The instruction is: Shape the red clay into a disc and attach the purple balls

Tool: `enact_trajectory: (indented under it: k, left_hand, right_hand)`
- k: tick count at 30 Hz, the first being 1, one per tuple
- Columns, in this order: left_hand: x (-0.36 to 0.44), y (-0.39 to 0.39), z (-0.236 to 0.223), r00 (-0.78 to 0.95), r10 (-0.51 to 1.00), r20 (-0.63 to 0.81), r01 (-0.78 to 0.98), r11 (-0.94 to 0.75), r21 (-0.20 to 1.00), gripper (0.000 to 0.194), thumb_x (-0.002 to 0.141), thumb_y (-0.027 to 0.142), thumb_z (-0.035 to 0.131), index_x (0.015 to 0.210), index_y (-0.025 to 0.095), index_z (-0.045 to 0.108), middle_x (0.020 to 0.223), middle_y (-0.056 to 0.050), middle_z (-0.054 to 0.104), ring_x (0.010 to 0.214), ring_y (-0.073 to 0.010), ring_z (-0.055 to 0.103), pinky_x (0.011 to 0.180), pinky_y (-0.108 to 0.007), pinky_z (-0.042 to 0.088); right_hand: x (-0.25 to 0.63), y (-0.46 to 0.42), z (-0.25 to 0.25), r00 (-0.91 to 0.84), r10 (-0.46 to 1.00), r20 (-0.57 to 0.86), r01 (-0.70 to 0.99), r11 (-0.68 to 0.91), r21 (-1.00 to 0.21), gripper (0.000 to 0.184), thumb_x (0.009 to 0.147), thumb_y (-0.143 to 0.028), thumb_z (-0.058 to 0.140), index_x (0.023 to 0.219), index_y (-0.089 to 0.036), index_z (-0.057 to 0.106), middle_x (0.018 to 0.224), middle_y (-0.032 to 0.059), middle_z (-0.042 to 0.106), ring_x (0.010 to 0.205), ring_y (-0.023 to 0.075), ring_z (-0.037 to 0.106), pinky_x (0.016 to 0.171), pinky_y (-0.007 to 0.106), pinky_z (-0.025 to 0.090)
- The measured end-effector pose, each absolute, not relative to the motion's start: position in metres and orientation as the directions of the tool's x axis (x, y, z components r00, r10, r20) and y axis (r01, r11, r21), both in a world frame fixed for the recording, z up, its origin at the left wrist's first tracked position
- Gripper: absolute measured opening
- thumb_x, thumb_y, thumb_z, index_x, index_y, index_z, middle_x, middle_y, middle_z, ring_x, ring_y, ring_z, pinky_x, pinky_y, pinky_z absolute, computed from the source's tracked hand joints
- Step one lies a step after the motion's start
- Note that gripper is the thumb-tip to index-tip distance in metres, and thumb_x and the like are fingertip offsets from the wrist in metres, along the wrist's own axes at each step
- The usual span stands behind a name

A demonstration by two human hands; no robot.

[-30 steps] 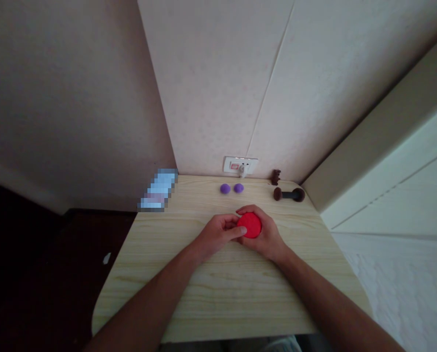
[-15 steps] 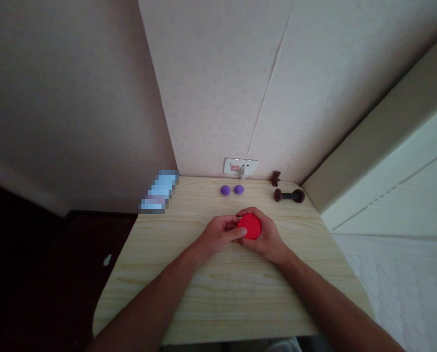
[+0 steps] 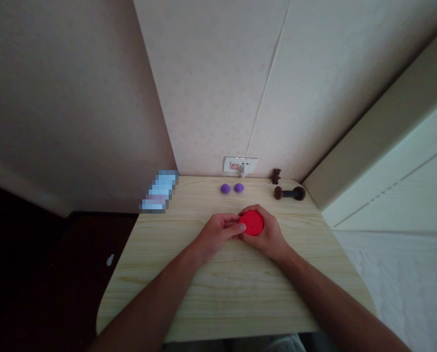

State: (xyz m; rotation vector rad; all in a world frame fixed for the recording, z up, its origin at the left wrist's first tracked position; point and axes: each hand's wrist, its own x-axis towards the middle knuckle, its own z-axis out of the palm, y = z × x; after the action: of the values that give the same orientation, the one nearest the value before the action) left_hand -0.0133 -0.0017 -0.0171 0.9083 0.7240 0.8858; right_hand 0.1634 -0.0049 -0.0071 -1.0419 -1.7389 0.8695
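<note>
Red disc (image 3: 252,223), round and flat, without any long axis to speak of, lying near the middle of the desk (image 3: 203,288), a little toward the far side. Cupped from 3 o'clock and from behind by the right hand (image 3: 267,235), fingers curled over the far rim, palm under and beside it. Met at 9 o'clock by the left hand (image 3: 218,231), thumb and forefinger tips pressed against the near-left edge of the disc. Both grips therefore closed on the same thing, one from each side, with no gap seen between skin and disc. Nearer hand: hard to choose, since both are touching; the right one covering more of the rim, the left one only pinching at the edge. Whether resting on the desk or lifted a little above it, impossible to tell from this view.

Farther out, at 12 o'clock from the disc and well apart from it, two small purple balls (image 3: 232,188) side by side near the wall. Just behind these, a white wall socket (image 3: 240,165). At about 1 o'clock, near the far right corner of the desk, a dark brown dumbbell-shaped piece (image 3: 289,193) lying flat, and beside it, closer to the wall, a smaller brown piece (image 3: 276,176). At 10 o'clock, on the far left corner, a blurred bluish patch (image 3: 158,190), not readable.
</note>
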Motion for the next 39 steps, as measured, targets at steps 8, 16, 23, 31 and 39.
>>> enact_trajectory:
  k: [8,16,23,31,39]
  left_hand:
    - [-0.012,0.0,-0.017,0.334,0.934,-0.13,-0.458,0.281,0.844,0.038,0.07,0.031,0.088,0.1,0.011,0.078,0.09,-0.01,0.079,0.08,-0.0175,0.072,0.08,-0.028,0.054]
    - [-0.012,0.002,-0.01,0.217,0.964,-0.157,-0.541,0.252,0.802,0.038,0.071,0.038,0.087,0.094,0.012,0.072,0.091,-0.011,0.078,0.077,-0.0173,0.071,0.071,-0.027,0.055]
    - [-0.013,0.0,-0.013,0.321,0.93,-0.177,-0.396,0.302,0.867,0.037,0.067,0.028,0.089,0.097,0.01,0.075,0.084,-0.008,0.077,0.074,-0.0145,0.068,0.068,-0.023,0.05]
    - [-0.015,-0.001,-0.01,0.372,0.925,-0.084,-0.345,0.222,0.912,0.031,0.07,0.024,0.082,0.099,0.012,0.079,0.094,-0.007,0.078,0.083,-0.0181,0.068,0.08,-0.029,0.05]
    - [-0.014,-0.002,-0.007,0.399,0.912,-0.093,-0.314,0.231,0.921,0.037,0.069,0.03,0.086,0.1,0.013,0.077,0.093,-0.008,0.078,0.085,-0.0195,0.068,0.08,-0.029,0.05]
  right_hand:
    - [0.161,-0.003,-0.008,-0.262,0.908,0.326,0.2,0.382,-0.902,0.055,0.072,-0.033,0.086,0.119,-0.024,0.058,0.108,0.0067,0.067,0.092,0.0223,0.067,0.08,0.034,0.059]
    - [0.163,-0.002,-0.011,-0.194,0.925,0.328,0.229,0.368,-0.901,0.058,0.073,-0.037,0.087,0.123,-0.023,0.061,0.115,0.0098,0.067,0.099,0.0243,0.069,0.085,0.038,0.06]
    - [0.16,-0.004,-0.012,-0.19,0.925,0.328,0.089,0.349,-0.933,0.062,0.063,-0.034,0.095,0.105,-0.026,0.05,0.116,0.0061,0.063,0.089,0.019,0.067,0.075,0.031,0.059]
    - [0.161,-0.007,-0.003,-0.424,0.795,0.434,0.199,0.55,-0.811,0.079,0.066,-0.034,0.092,0.136,-0.028,0.055,0.132,0.011,0.058,0.126,0.0308,0.056,0.109,0.049,0.047]
    - [0.16,-0.006,-0.009,-0.337,0.803,0.491,0.251,0.58,-0.775,0.051,0.073,-0.025,0.084,0.118,-0.027,0.06,0.122,0.0095,0.062,0.112,0.0274,0.062,0.097,0.043,0.053]
